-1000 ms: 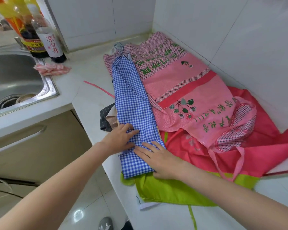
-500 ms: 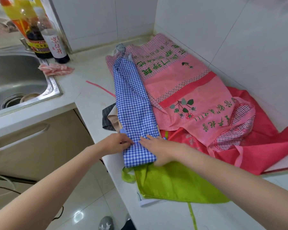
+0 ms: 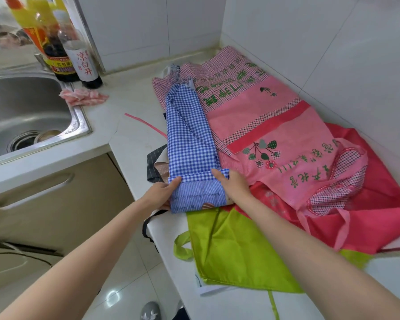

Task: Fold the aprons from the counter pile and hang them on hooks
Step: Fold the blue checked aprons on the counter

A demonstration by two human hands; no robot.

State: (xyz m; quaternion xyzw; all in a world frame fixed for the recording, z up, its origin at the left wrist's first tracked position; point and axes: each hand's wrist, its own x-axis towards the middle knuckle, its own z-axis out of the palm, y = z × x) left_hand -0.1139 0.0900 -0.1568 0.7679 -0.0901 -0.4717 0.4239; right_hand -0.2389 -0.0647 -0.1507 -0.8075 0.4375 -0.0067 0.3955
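Two hands worked the near end of the blue gingham apron (image 3: 189,139), which lay as a long folded strip on the white counter (image 3: 129,144), running from 6 o'clock toward 12 o'clock. Left hand (image 3: 158,195) gripped the strip's near left edge, fingers curled under the turned-up end, thumb on top. Right hand (image 3: 234,187) gripped the near right edge, thumb over the fold, fingers tucked beneath. Near end was turned back on itself, showing a finer-striped underside with faint printed script.

At 5 o'clock from the hands, a lime green apron (image 3: 236,248) lay flat at the counter's near edge, one strap loop hanging over the edge. At 3 o'clock, a red apron (image 3: 379,218) spread beneath the rest. On top of it, just right of the gingham strip and touching it, lay a pink apron (image 3: 275,135) with green lettering, a strawberry motif and dotted trim, reaching to the wall corner at 1 o'clock. At 9 o'clock from the hands, a dark pinstriped cloth (image 3: 154,163) poked out from under the strip.

Farther, at 11 o'clock, a thin pink strap (image 3: 143,122) lay on bare counter. Beyond it, a crumpled pink rag (image 3: 82,97) sat at the rim of the steel sink (image 3: 79,121). Farthest, at 10 o'clock, stood a white-labelled dark bottle (image 3: 84,63), a soy sauce bottle (image 3: 58,58) and a yellow bottle (image 3: 28,26).
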